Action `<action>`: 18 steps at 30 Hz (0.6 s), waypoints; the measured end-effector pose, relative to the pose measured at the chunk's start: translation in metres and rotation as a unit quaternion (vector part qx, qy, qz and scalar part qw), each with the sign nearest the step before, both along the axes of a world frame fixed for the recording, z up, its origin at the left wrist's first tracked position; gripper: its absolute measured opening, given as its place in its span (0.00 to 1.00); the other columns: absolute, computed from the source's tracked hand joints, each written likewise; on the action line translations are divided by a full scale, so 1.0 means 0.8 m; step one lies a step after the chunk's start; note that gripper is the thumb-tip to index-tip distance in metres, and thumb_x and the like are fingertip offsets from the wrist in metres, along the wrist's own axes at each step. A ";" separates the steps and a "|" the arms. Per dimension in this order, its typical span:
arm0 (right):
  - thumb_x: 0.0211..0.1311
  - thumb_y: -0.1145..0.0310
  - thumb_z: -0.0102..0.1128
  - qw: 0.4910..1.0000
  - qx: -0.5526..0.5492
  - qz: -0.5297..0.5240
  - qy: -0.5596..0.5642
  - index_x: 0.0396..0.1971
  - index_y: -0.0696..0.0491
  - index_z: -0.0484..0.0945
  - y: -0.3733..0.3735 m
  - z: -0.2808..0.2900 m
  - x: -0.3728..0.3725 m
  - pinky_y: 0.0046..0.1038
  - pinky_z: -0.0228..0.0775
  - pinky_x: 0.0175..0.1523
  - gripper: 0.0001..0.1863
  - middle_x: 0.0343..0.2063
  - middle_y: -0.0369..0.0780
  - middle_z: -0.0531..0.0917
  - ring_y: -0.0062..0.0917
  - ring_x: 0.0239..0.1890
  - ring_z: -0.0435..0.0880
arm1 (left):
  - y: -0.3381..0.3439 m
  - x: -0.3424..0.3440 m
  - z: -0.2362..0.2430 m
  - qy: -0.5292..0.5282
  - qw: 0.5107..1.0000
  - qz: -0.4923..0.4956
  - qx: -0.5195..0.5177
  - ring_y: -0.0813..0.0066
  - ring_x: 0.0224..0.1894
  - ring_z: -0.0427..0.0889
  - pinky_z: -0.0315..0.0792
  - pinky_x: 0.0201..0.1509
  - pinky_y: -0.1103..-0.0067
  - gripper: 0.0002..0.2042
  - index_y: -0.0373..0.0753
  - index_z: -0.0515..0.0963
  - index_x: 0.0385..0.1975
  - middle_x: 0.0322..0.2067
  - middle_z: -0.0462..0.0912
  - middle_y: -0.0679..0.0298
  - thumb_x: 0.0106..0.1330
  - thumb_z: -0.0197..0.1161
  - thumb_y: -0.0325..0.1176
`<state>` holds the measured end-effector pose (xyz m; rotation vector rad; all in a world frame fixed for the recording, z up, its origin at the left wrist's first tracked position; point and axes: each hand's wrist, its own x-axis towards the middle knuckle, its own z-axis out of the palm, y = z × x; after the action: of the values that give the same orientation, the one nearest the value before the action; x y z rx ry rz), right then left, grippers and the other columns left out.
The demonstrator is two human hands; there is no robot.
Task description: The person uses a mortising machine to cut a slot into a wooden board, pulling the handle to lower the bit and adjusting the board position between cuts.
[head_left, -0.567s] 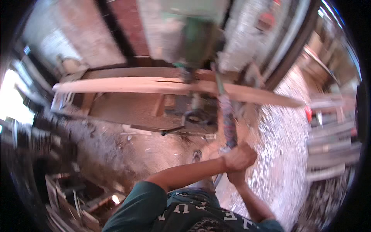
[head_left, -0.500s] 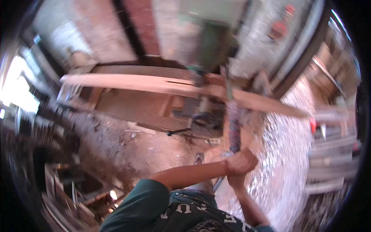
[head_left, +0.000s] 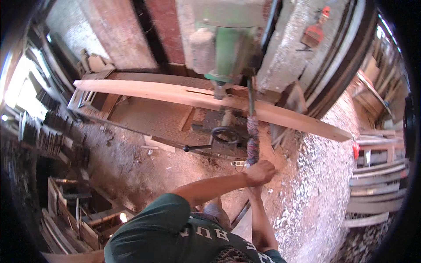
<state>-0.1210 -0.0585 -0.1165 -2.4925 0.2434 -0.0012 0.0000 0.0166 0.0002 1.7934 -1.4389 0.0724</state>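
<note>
Both my hands are closed around the end of a long lever, whose grip point(head_left: 252, 138) is wrapped in multicoloured cloth or cord. My left hand point(head_left: 260, 172) is uppermost, its forearm crossing in front of my body. Just below it, my right hand point(head_left: 254, 191) is partly hidden. The lever rises to a green drilling or mortising machine point(head_left: 228, 57). Under the machine's chuck point(head_left: 219, 91) a long pale wooden beam point(head_left: 144, 92) lies crosswise, with a narrow slot cut in its upper face. Whether the bit is in the wood, I cannot tell.
A black handwheel point(head_left: 225, 135) and a crank handle point(head_left: 193, 148) stick out toward me below the beam. Sawdust covers the machine's table point(head_left: 144, 118). Stacked boards point(head_left: 377, 182) stand at right, beside rubble ground point(head_left: 311, 175). Wooden frames point(head_left: 79, 215) fill the lower left.
My hands and the wrapped lever have shifted left and slightly away from me. The beam stays in about the same place. The view is sharper now.
</note>
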 end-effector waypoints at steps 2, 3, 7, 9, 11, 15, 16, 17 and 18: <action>0.54 0.72 0.61 0.994 0.054 -0.029 -0.089 0.67 0.59 0.62 0.012 0.080 -0.021 0.43 0.57 0.71 0.38 0.60 0.52 0.70 0.45 0.67 0.67 | 0.042 -0.005 0.068 0.034 0.991 0.074 -0.109 0.53 0.53 0.77 0.72 0.57 0.63 0.19 0.36 0.76 0.49 0.47 0.79 0.53 0.55 0.65 0.28; 0.53 0.72 0.62 0.987 0.084 -0.042 -0.131 0.68 0.59 0.61 0.020 0.143 -0.035 0.43 0.57 0.71 0.39 0.60 0.53 0.70 0.45 0.67 0.66 | 0.079 -0.006 0.108 0.029 0.988 0.116 -0.099 0.51 0.56 0.76 0.71 0.60 0.62 0.23 0.36 0.75 0.53 0.51 0.77 0.52 0.55 0.67 0.27; 0.43 0.76 0.62 0.964 0.200 -0.040 -0.170 0.60 0.60 0.67 0.036 0.342 -0.096 0.46 0.58 0.70 0.37 0.58 0.55 0.67 0.49 0.64 0.68 | 0.213 0.009 0.132 -0.002 0.948 0.315 -0.042 0.49 0.57 0.74 0.67 0.60 0.57 0.27 0.39 0.74 0.54 0.53 0.76 0.51 0.51 0.72 0.26; 0.44 0.75 0.63 0.957 0.181 -0.030 -0.226 0.55 0.57 0.71 0.035 0.381 -0.096 0.48 0.62 0.66 0.31 0.57 0.56 0.70 0.49 0.61 0.71 | 0.269 0.020 0.118 0.019 0.914 0.402 0.061 0.46 0.57 0.72 0.67 0.61 0.56 0.25 0.36 0.72 0.56 0.55 0.74 0.49 0.59 0.69 0.32; 0.55 0.59 0.67 0.944 0.143 -0.037 -0.294 0.54 0.55 0.71 0.026 0.416 -0.094 0.45 0.64 0.64 0.28 0.57 0.54 0.71 0.44 0.59 0.72 | 0.313 0.030 0.094 0.069 0.880 0.445 0.153 0.43 0.57 0.73 0.68 0.60 0.55 0.22 0.34 0.70 0.59 0.55 0.73 0.44 0.70 0.62 0.37; 0.62 0.48 0.64 0.824 0.012 -0.076 -0.562 0.51 0.57 0.69 0.014 0.501 -0.042 0.50 0.67 0.62 0.30 0.54 0.57 0.75 0.47 0.57 0.76 | 0.336 0.031 0.075 0.268 0.829 0.482 0.098 0.34 0.54 0.74 0.71 0.57 0.54 0.25 0.33 0.67 0.62 0.54 0.73 0.39 0.70 0.62 0.39; 0.64 0.48 0.62 0.779 -0.049 -0.111 -0.615 0.52 0.58 0.68 0.012 0.530 -0.010 0.49 0.69 0.61 0.30 0.51 0.58 0.77 0.47 0.55 0.78 | 0.332 0.029 0.075 0.249 0.829 0.490 0.101 0.34 0.54 0.74 0.71 0.57 0.54 0.26 0.33 0.66 0.63 0.54 0.73 0.38 0.70 0.62 0.38; 0.68 0.53 0.58 0.740 -0.084 -0.111 -0.658 0.51 0.59 0.70 0.008 0.561 0.023 0.49 0.71 0.60 0.25 0.47 0.56 0.80 0.45 0.51 0.81 | 0.324 0.027 0.079 0.230 0.831 0.496 0.101 0.35 0.54 0.74 0.71 0.57 0.54 0.26 0.34 0.66 0.63 0.54 0.73 0.38 0.70 0.62 0.38; 0.72 0.57 0.55 0.696 -0.126 -0.113 -0.697 0.50 0.61 0.72 0.001 0.596 0.048 0.48 0.72 0.59 0.21 0.44 0.54 0.83 0.43 0.47 0.84 | 0.311 0.028 0.083 0.209 0.837 0.495 0.099 0.35 0.54 0.74 0.71 0.57 0.54 0.26 0.34 0.65 0.64 0.54 0.73 0.38 0.70 0.62 0.38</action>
<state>-0.0826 -0.0574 0.3601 -1.9590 -0.1343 -2.0157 0.0223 0.2654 0.0665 2.3667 -0.1100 0.0537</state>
